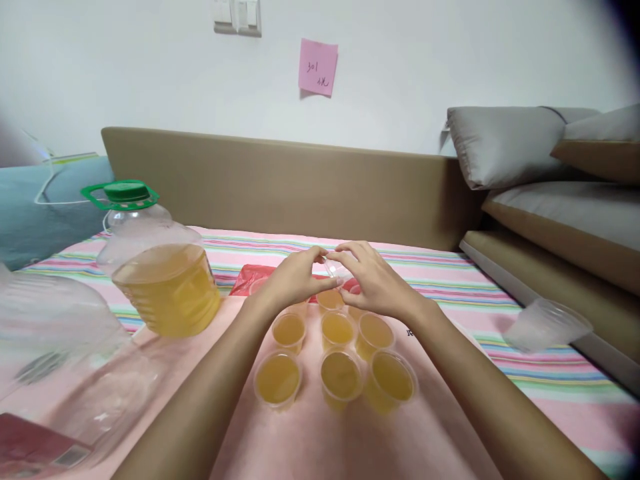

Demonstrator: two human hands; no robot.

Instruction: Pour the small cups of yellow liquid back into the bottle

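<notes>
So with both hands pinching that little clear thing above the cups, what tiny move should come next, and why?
Probably lower the clear piece, seemingly a lid or empty cup, onto the back row. The left hand and right hand pinch it just above a filled cup, and the six nearer cups of yellow liquid sit open in neat rows.

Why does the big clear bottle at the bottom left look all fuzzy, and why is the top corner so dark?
In the head view, the clear bottle sits very close to the camera, so it blurs; the cups of yellow liquid and both hands look sharper. The dark top right corner is the lens edge shading the picture. Light is soft and even, with faint shadows, and the wide lens stretches the arms at the bottom.
</notes>
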